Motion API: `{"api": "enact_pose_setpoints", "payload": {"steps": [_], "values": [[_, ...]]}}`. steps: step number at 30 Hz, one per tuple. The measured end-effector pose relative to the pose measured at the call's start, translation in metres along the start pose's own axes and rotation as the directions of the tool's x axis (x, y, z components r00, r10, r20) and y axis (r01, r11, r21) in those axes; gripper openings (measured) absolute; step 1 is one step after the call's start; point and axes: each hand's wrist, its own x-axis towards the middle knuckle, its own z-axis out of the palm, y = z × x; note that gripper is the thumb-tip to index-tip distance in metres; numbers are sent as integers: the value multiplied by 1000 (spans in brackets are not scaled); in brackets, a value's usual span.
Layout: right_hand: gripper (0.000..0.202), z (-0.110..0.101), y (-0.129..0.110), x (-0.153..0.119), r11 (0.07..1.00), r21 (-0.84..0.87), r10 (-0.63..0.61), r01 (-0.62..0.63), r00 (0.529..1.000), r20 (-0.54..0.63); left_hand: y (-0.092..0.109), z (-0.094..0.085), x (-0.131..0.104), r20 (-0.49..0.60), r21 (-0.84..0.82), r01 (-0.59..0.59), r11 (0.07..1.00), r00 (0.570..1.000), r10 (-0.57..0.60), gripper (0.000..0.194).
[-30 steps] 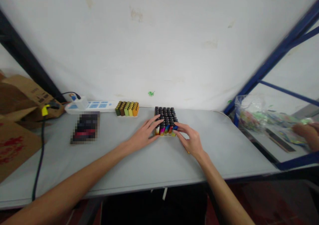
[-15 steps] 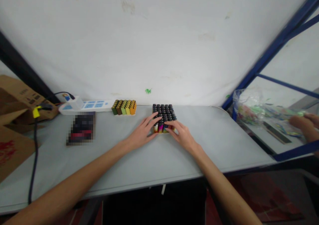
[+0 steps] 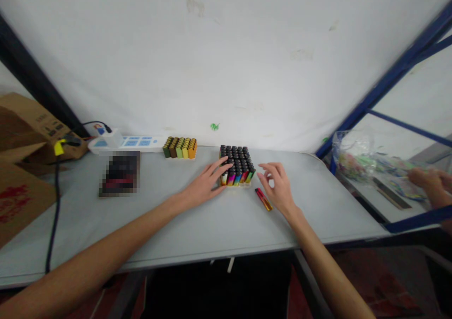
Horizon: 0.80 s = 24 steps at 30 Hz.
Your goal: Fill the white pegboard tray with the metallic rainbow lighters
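- White wall (image 3: 226, 60): fills the background, marked with a few faint stains and a small green mark just above the table's far edge.
- Grey table (image 3: 197, 224): broad work surface running from left to right, bearing everything listed below.
- Blue metal frame (image 3: 384, 81): slants up at the right; behind it a clear plastic bag (image 3: 353, 161) of coloured items, and another person's hand (image 3: 429, 180) at the far right edge.
- Cardboard boxes (image 3: 24, 163): stacked at the left edge, with a black cable (image 3: 52, 224) trailing over the table front.
- White power strip (image 3: 123, 143): lies along the wall at the back left.
- Left hand (image 3: 206, 182): palm down on the table, fingers spread wide, fingertips touching the left side of the block of lighters; grips nothing.
- Right hand (image 3: 278, 187): raised just above the table, fingers loosely curled and apart, holding nothing, just right of the block.
- Block of lighters (image 3: 236, 170): black-capped, multicoloured bodies, packed upright in a square, centre back of the table, between the two hands.
- Row of lighters (image 3: 180, 148): green to orange, standing near the power strip, well apart from both hands.
- Single lighter (image 3: 263, 199): red and yellow, lying flat on the table just beside the right hand.
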Motion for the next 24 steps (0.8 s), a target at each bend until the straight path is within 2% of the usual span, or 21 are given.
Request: {"api": "enact_pose_setpoints", "payload": {"steps": [1,5,8,13,15,17,21,24], "values": [[27,-6,5,-5,998,-19,56,-56,998,-3,0,0,0,4,-3,-1,1000,1000,1,72],[38,-16,18,-28,977,-149,177,-151,968,178,-2,3,-1,-4,-6,-6,1000,1000,6,71],[39,-13,18,-36,973,-181,190,-140,936,298,-2,3,-1,-13,5,-5,1000,1000,5,71],[29,-14,12,-24,977,-196,168,-88,883,438,-1,1,0,-2,12,2,1000,1000,-2,72],[26,-19,8,-19,985,-144,152,-97,883,443,-1,1,0,-9,12,0,1000,1000,0,73],[25,-23,2,-15,988,-14,144,-153,893,426,-1,1,-1,-15,12,3,1000,1000,-3,73],[23,-22,-15,-14,920,286,161,-268,923,349,-1,2,-1,-17,12,0,1000,1000,0,74],[26,-15,-25,-11,886,389,153,-251,952,265,-1,1,-3,-10,17,-5,1000,1000,5,74]]}}
